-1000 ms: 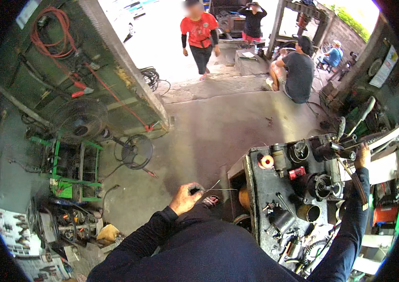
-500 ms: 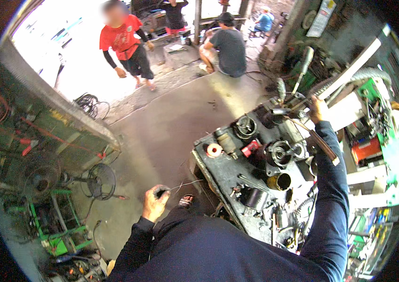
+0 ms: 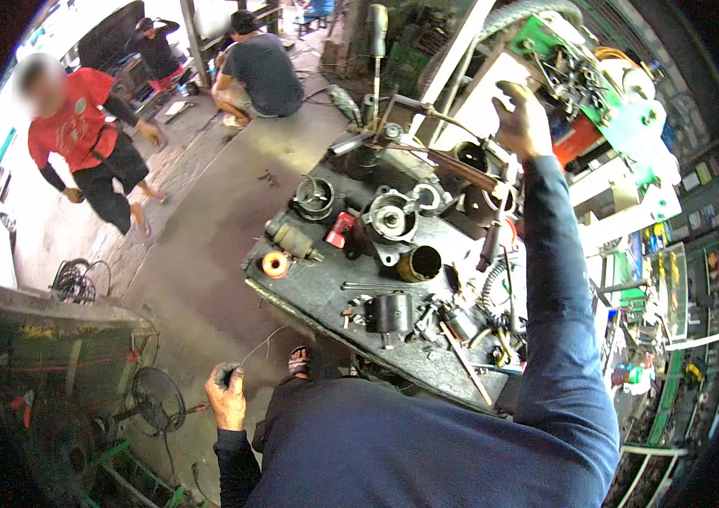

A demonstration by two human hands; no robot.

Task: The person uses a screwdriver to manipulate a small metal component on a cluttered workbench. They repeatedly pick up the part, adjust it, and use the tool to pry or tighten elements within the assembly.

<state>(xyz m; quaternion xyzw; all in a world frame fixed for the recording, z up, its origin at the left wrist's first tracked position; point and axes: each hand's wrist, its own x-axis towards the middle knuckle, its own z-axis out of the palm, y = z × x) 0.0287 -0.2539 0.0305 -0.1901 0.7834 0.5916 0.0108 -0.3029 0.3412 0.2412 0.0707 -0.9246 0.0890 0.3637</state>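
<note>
My left hand [image 3: 226, 398] is low at the left, beside the workbench [image 3: 292, 300]. Its fingers are closed around a small dark piece, and a thin wire [image 3: 265, 341] sticks out toward the bench. My right hand [image 3: 522, 123] is raised past the bench's far right side, thumb and fingers curved and apart, with nothing seen between them. Nearest to it are a brown flat bar [image 3: 461, 172] and a dark round housing. On the bench lie a round metal motor housing [image 3: 390, 218], a black cylinder [image 3: 392, 313], an open yellowish ring [image 3: 420, 263] and an orange tape roll [image 3: 275, 264].
A red box [image 3: 341, 229] and several loose metal parts also lie on the bench. A screwdriver [image 3: 377, 55] stands upright at its far edge. A person in red [image 3: 80, 118] walks at the left; another person [image 3: 262, 76] sits farther back. A fan [image 3: 158, 398] stands low left.
My view has swung to the right. My right hand has let go at the far edge of the bench and its fingers now spread; my left hand still grips the piece with the wire.
</note>
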